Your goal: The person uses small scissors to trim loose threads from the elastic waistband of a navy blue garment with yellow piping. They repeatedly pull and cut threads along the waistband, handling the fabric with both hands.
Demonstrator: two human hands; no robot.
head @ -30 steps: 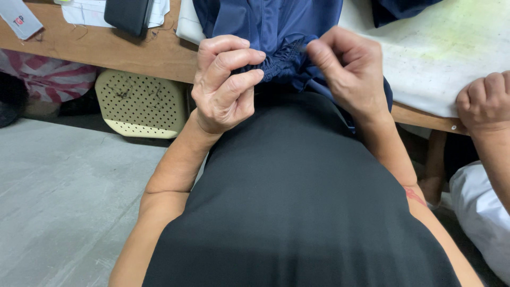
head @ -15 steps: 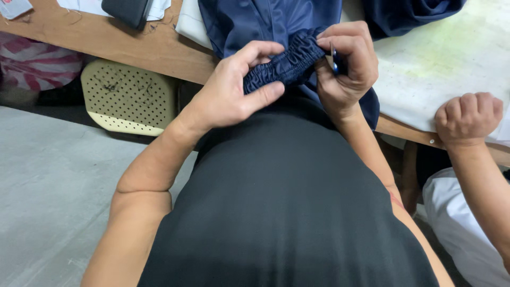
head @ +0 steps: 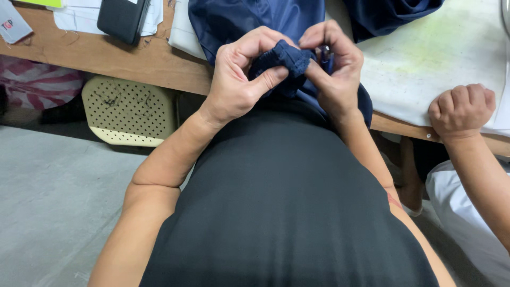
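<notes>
My left hand (head: 241, 74) and my right hand (head: 332, 66) meet at the table's edge, both gripping the gathered elastic hem of a navy blue garment (head: 249, 18). The bunched hem (head: 281, 58) is pinched between my left thumb and fingers. In my right hand there is also a small dark blue tool (head: 325, 56), mostly hidden by the fingers. The rest of the garment lies spread on the table behind my hands.
Another person's closed fist (head: 461, 109) rests on the white table cover (head: 435, 58) at the right. A black phone-like case (head: 122, 18) and papers lie on the wooden table (head: 106, 58) at left. A cream perforated stool (head: 130, 111) stands below.
My hands have drawn closer together and bunched the hem tighter. The other person's fist has stayed near the table edge at right.
</notes>
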